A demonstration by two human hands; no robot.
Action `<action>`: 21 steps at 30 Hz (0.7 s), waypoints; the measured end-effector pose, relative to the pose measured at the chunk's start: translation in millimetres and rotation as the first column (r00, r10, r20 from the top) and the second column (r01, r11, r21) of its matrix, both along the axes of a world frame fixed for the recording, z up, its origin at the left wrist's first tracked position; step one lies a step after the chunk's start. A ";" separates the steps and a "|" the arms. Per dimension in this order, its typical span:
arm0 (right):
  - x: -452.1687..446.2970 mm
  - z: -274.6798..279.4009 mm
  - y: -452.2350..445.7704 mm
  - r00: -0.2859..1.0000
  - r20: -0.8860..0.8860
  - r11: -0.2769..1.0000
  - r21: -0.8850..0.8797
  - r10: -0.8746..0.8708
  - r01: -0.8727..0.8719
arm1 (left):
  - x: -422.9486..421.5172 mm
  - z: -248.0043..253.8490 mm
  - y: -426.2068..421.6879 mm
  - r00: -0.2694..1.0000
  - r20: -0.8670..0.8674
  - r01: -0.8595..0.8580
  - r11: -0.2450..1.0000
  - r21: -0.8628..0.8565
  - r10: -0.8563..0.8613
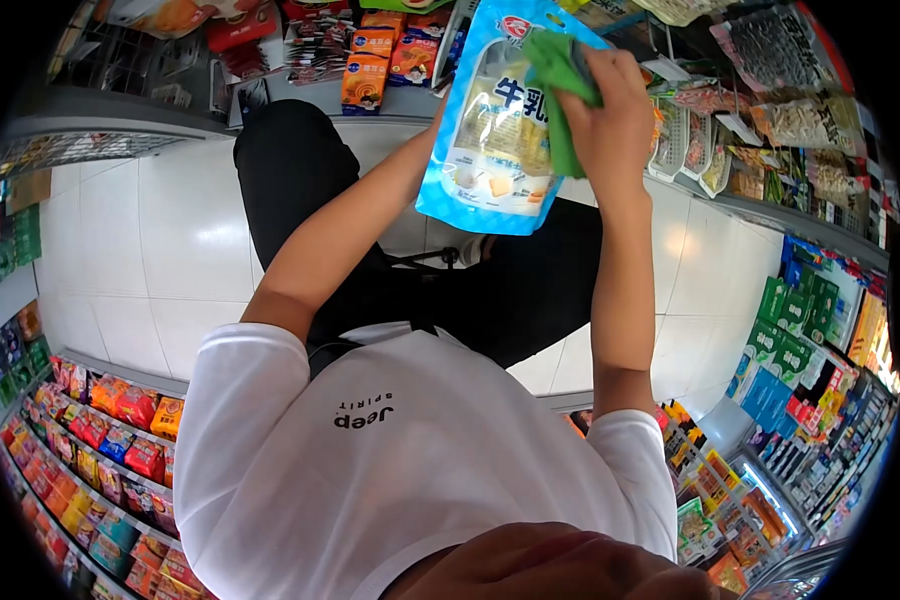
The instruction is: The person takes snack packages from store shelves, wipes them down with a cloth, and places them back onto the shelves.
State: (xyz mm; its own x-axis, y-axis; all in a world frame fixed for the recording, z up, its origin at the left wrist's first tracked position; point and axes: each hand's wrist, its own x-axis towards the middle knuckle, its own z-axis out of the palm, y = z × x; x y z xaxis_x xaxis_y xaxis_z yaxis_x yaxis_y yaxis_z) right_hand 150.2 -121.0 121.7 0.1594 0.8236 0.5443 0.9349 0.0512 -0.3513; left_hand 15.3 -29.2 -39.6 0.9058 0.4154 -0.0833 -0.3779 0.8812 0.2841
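A light blue snack pouch point(515, 200) with a clear window and Chinese lettering is held up in front of me, slightly tilted. My left hand point(434, 132) reaches behind its left edge and supports it; the fingers are hidden by the pouch. My right hand point(610, 110) is closed around a green cloth point(560, 75), which lies against the upper right of the pouch front. Part of the cloth hangs down along the pouch's right side.
Orange snack packs point(365, 80) stand on the shelf ahead. White baskets point(698, 150) with bagged goods line the right shelf. Behind me on the left, shelves of colourful packets point(120, 400) rise close by. Green boxes point(785, 320) are stacked at right. The floor is white tile point(190, 235).
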 end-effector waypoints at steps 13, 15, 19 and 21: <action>-0.6 5.2 -18.6 0.984 -0.162 0.997 0.043 0.071 -0.065 | -7.2 12.7 -4.1 0.999 0.005 0.044 0.999 -0.015 -0.044; -22.6 11.4 -27.2 0.977 -0.163 0.990 -0.013 0.137 -0.141 | -8.7 13.5 -3.5 0.999 0.007 0.049 0.999 -0.019 -0.049; -54.8 15.6 -46.1 0.972 -0.134 0.972 -0.102 0.196 -0.210 | -11.5 14.6 -1.3 0.999 0.007 0.053 0.998 -0.018 -0.053; -64.2 17.1 -59.7 0.961 -0.165 0.951 -0.181 0.222 -0.251 | -12.9 14.6 -0.5 0.999 0.007 0.051 0.999 -0.020 -0.050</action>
